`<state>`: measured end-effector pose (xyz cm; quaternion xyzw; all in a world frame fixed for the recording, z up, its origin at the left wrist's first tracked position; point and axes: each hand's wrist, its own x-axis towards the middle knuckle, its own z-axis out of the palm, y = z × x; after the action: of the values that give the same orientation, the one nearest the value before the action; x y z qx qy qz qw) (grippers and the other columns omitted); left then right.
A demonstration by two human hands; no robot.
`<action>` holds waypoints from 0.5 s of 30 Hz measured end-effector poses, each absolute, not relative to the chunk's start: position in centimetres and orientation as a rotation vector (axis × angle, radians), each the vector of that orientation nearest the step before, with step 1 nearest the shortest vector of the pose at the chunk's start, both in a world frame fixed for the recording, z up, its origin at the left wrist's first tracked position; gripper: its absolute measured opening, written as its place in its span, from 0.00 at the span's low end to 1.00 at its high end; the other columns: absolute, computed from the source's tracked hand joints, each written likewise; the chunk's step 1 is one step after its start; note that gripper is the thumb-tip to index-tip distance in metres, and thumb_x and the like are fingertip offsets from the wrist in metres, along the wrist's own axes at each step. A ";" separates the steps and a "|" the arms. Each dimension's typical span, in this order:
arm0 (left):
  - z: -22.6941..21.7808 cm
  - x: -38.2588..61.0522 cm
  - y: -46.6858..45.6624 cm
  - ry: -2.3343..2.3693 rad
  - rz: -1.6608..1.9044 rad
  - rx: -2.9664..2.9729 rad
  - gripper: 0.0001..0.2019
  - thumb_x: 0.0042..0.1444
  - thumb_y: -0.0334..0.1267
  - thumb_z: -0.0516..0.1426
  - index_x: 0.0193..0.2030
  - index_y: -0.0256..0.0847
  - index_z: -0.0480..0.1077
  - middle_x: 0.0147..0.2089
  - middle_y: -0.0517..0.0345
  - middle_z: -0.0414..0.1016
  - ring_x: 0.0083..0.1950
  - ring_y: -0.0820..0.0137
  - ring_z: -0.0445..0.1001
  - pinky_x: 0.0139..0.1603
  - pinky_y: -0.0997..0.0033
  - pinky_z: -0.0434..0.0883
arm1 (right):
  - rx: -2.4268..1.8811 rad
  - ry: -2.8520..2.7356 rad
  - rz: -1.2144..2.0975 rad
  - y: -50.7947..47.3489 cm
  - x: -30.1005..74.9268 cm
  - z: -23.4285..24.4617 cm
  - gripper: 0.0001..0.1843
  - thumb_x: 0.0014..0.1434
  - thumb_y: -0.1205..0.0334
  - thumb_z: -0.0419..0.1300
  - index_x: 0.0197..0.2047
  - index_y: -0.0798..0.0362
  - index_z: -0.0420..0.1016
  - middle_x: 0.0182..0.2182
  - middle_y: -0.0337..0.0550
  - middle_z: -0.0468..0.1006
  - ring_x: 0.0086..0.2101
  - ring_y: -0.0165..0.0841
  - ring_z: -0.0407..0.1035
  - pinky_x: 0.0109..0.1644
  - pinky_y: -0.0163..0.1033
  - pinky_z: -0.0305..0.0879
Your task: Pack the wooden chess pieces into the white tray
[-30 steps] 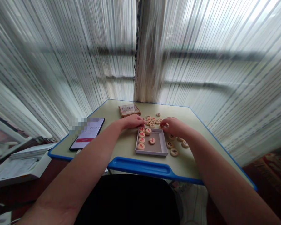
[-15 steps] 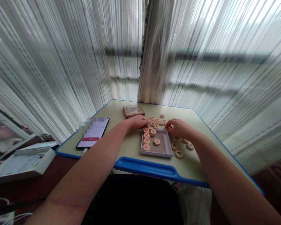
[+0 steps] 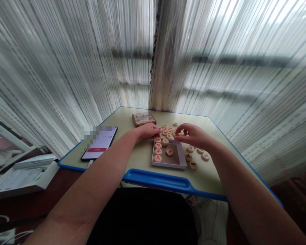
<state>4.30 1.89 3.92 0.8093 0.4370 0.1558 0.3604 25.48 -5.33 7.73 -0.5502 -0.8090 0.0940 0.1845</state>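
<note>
Xiangqi pieces, round wooden discs with red or black characters, lie in and around a shallow open box (image 3: 169,166). Inside it, several red pieces (image 3: 158,151) form a column along the left wall, with a red piece (image 3: 169,152) apart near the middle. My left hand (image 3: 150,130) is at the box's back left corner, fingers curled together; what they hold, if anything, is hidden. Above the back right corner, my right hand (image 3: 187,132) pinches a xiangqi piece (image 3: 175,134) between thumb and fingers. A cluster of loose pieces (image 3: 168,131) lies just behind the box.
Several black pieces (image 3: 193,165) lie right of the box, under my right forearm. A flat brown-edged box (image 3: 144,118) stands at the back. To the left lies a phone (image 3: 98,144) with a cable. The table has a blue rim (image 3: 158,179); curtains hang behind it.
My right hand has moved left and slightly up, from the box's back right corner toward the loose cluster. My left hand has stayed nearly in place. The view has shifted slightly.
</note>
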 end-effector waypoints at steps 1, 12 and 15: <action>3.9 4.3 1.9 1.126 0.400 2.086 0.21 0.51 0.51 0.52 0.29 0.35 0.75 0.25 0.59 0.71 0.26 0.75 0.63 0.32 0.75 0.61 | -1.492 -2.328 0.304 -5.6 25.1 7.7 0.12 0.48 0.55 0.60 0.34 0.53 0.73 0.30 0.41 0.72 0.29 0.30 0.64 0.33 0.34 0.61; 3.7 4.3 2.1 1.119 0.399 2.109 0.21 0.48 0.52 0.52 0.28 0.34 0.75 0.23 0.60 0.69 0.25 0.75 0.62 0.30 0.74 0.60 | -1.240 -2.602 0.276 -6.7 22.9 6.2 0.11 0.47 0.57 0.61 0.34 0.52 0.74 0.35 0.43 0.71 0.36 0.33 0.64 0.40 0.37 0.59; 3.6 4.3 2.1 1.127 0.400 2.108 0.21 0.48 0.52 0.52 0.28 0.35 0.75 0.23 0.60 0.70 0.26 0.75 0.62 0.30 0.74 0.60 | -1.240 -2.623 0.255 -6.7 22.7 5.8 0.12 0.47 0.55 0.61 0.34 0.52 0.74 0.34 0.42 0.71 0.35 0.33 0.64 0.39 0.36 0.59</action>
<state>4.32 2.15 3.63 0.8142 0.4355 0.1544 0.3515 22.72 -6.66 5.80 -0.4230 -0.8947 0.0869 0.1145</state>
